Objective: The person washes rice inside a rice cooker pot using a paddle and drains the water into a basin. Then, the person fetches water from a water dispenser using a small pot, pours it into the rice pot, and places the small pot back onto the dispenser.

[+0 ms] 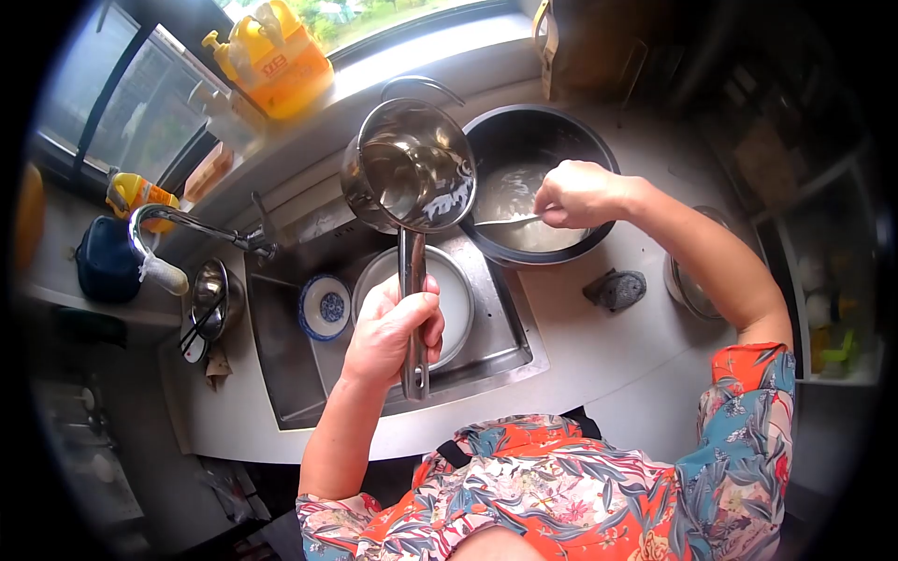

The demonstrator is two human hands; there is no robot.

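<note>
My left hand [398,327] is wrapped round the handle of a shiny metal water dipper [369,182]. The dipper is held over the back of the sink, its round bowl beside the pot's rim, with a little whitish residue inside. At the right, my right hand [580,194] is closed on a thin, pale spoon [510,222] over the dark inner pot [599,150]. Cloudy liquid with pale grains, which look like rice, lies in the pot. The spoon's far end reaches the pot's left side.
The steel sink [477,365] holds a large white basin [458,304] and a blue-patterned bowl [313,318]. A curved faucet [201,222] stands at the left, near a metal bowl [213,285]. A dark scouring pad [617,290] and a yellow detergent jug [281,70] are nearby.
</note>
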